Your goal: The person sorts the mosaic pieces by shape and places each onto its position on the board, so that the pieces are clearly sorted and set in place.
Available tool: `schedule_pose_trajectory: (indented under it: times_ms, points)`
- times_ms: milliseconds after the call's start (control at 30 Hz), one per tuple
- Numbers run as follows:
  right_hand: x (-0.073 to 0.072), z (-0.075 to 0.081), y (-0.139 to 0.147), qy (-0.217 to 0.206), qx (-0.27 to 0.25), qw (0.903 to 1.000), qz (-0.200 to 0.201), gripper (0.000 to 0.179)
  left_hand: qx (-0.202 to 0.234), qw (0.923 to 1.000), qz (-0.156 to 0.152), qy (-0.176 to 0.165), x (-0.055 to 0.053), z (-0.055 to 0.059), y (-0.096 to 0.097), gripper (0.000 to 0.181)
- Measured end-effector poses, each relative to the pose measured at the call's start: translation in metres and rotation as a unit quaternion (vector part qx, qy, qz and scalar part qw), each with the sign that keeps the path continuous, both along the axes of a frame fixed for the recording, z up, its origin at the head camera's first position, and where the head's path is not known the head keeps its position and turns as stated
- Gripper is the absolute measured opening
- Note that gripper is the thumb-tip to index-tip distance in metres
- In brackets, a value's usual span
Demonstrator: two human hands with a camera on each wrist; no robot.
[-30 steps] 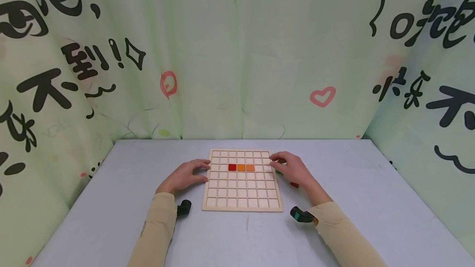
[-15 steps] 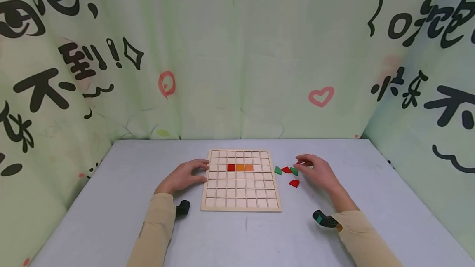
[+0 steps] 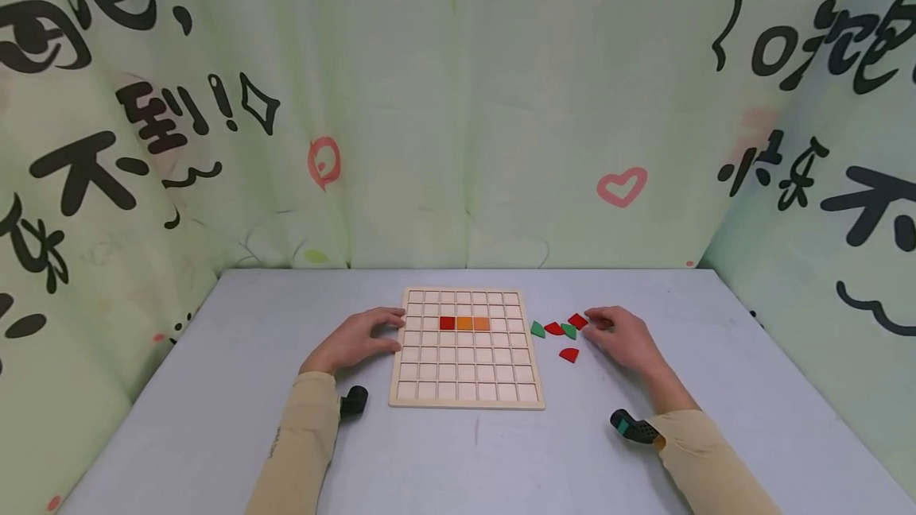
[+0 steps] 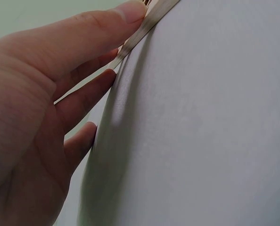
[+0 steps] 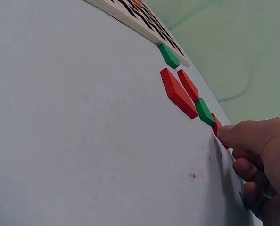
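A wooden grid board (image 3: pixel 467 376) lies on the table, with one red and two orange square tiles (image 3: pixel 465 323) in a row on its upper part. My left hand (image 3: pixel 358 337) rests against the board's left edge, thumb and fingers apart; in the left wrist view, the left hand (image 4: pixel 50 89) touches the board's edge (image 4: pixel 149 21). Right of the board, my right hand (image 3: pixel 624 336) pinches the right corner of a red square tile (image 3: pixel 576 321) lying on the table. In the right wrist view, the thumb (image 5: pixel 239 134) partly covers this tile, and the index fingertip is hidden.
Between the board and the right hand lie a green wedge (image 3: pixel 537 330), a red wedge (image 3: pixel 554 329) and another green wedge (image 3: pixel 568 331). Nearer the front is a second red wedge (image 3: pixel 568 355). A printed curtain (image 3: pixel 465 141) stands behind the table (image 3: pixel 472 459).
My right hand has moved from the board's right edge rightward to the red square tile, uncovering the wedges. The left hand stays at the board's left edge.
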State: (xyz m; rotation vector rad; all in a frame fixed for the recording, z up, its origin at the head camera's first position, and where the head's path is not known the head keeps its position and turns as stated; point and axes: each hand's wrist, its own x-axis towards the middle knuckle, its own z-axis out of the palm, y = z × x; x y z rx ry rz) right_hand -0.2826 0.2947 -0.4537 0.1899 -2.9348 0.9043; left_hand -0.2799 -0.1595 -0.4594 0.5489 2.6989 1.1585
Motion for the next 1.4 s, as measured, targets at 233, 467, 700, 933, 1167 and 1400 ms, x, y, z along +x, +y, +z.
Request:
schedule_pose_trajectory:
  times_ms: [233, 467, 700, 933, 1167, 1400]
  points:
    - [-0.0049, -0.0047, -0.0001, 0.008, 0.012, 0.9999, 0.0, 0.039, 0.004, 1.0, -0.002, 0.002, -0.0001, -0.0006, -0.0001, 0.04]
    - [-0.0059, -0.0072, -0.0019, 0.019, 0.017, 0.9997, 0.001, 0.039, 0.006, 1.0, -0.004, 0.003, -0.0003, -0.0001, -0.001, 0.04]
    - [-0.0053, -0.0071, -0.0046, 0.03, 0.023, 0.9993, 0.002, 0.036, 0.014, 0.9999, -0.006, 0.005, 0.0, -0.0004, -0.0007, 0.039]
    - [-0.0059, -0.0064, -0.0046, 0.034, 0.027, 0.9991, 0.005, 0.032, 0.013, 0.9999, -0.004, 0.004, 0.0003, 0.0003, 0.0002, 0.038]
    - [-0.0067, -0.0067, -0.0056, 0.023, 0.021, 0.9995, -0.007, 0.036, 0.006, 1.0, 0.004, -0.005, 0.0002, -0.0002, 0.0011, 0.039]
    - [-0.0071, -0.0061, -0.0084, 0.03, 0.024, 0.9992, -0.006, 0.035, 0.005, 0.9999, 0.006, -0.007, -0.0005, -0.0009, 0.0015, 0.039]
